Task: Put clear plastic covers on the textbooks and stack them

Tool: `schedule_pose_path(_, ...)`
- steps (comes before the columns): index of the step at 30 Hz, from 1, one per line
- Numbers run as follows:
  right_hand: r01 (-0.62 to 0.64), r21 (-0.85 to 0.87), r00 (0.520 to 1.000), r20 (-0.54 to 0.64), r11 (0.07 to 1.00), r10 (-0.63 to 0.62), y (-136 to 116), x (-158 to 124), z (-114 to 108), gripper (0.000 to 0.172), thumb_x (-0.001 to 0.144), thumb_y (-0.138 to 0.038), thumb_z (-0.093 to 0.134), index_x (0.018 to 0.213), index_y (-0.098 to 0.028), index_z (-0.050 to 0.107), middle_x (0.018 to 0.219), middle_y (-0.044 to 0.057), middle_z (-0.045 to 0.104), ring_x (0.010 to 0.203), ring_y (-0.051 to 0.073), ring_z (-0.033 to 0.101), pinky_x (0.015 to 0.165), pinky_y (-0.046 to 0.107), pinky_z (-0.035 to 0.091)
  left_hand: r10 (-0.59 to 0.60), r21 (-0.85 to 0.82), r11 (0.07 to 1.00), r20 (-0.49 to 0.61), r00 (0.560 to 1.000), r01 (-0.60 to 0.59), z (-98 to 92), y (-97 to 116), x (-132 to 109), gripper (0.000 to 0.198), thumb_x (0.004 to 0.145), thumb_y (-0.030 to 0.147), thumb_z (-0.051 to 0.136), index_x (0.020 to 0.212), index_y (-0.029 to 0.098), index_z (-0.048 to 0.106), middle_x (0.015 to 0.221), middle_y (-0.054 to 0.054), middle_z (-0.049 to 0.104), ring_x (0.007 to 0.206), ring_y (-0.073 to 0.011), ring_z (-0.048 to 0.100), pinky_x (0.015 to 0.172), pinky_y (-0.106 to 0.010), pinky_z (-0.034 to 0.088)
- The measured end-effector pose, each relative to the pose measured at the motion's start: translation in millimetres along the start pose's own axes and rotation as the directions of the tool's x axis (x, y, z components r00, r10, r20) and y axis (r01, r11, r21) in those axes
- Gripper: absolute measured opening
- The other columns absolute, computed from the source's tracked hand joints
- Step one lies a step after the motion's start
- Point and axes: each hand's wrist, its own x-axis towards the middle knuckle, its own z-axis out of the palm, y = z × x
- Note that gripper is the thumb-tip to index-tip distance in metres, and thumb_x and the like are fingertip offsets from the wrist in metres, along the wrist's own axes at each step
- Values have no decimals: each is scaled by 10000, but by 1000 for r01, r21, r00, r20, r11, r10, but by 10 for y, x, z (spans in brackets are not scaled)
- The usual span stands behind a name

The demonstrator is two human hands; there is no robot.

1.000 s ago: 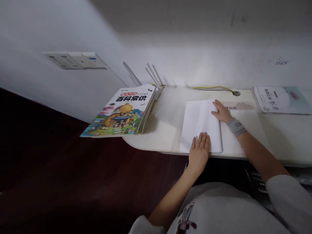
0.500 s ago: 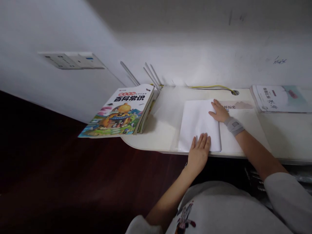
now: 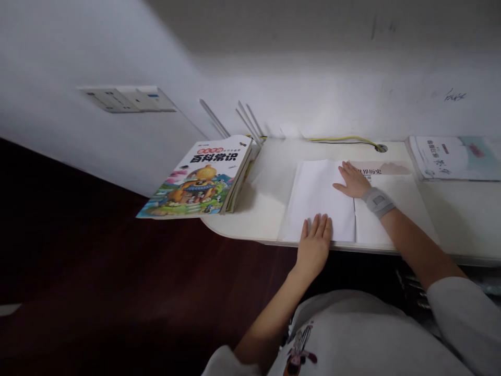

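A white sheet (image 3: pixel 319 193) lies over the left part of a pale book (image 3: pixel 391 201) on the white desk (image 3: pixel 258 214). My left hand (image 3: pixel 314 244) rests flat on the sheet's near edge, fingers stretched out and together. Farther back, my right hand (image 3: pixel 352 180) lies flat on the sheet's right edge where it meets the book, with a grey band on its wrist. Neither hand grips anything.
A stack of books topped by a colourful picture book (image 3: pixel 199 180) overhangs the desk's left end. Thin metal rods (image 3: pixel 245 120) stand behind it. A yellow cable (image 3: pixel 344 140) runs along the wall. Another pale book (image 3: pixel 454 156) lies at the far right. Dark floor lies to the left.
My left hand has slid slightly left along the sheet's near edge, and my right hand has shifted a little left. The sheet looks flatter.
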Motion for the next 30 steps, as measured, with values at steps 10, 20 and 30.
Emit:
schedule_pose_path(10,-143,-22,989,41,989,144,-541,-488,0,813,878,-611,385,1398,13,351,1506,262,228,1414,366,143,1140,515,182,-443,-181,887,-74,894,425,40,-602,7,567,911,263,417,1418,33,307,1434,-281,368,1310,-353,408,1019,-514,397)
schedule_pose_path(20,107,76,988,-122,991,-97,-1311,-1806,95,906,792,-410,649,1506,-179,140,1532,173,216,1415,344,144,1102,578,306,-579,-950,44,227,783,308,-345,-1060,199,699,714,165,582,1382,165,377,1259,-165,575,726,-117,647,670,-276,545)
schedule_pose_path(30,-227,327,860,-375,917,346,-999,-1879,-57,697,902,-262,349,1504,-211,2,1467,141,371,1339,273,384,1042,510,415,40,-992,-36,-122,992,-121,-1155,87,1181,600,898,389,487,1419,144,317,1145,-129,658,999,-199,644,941,-422,466)
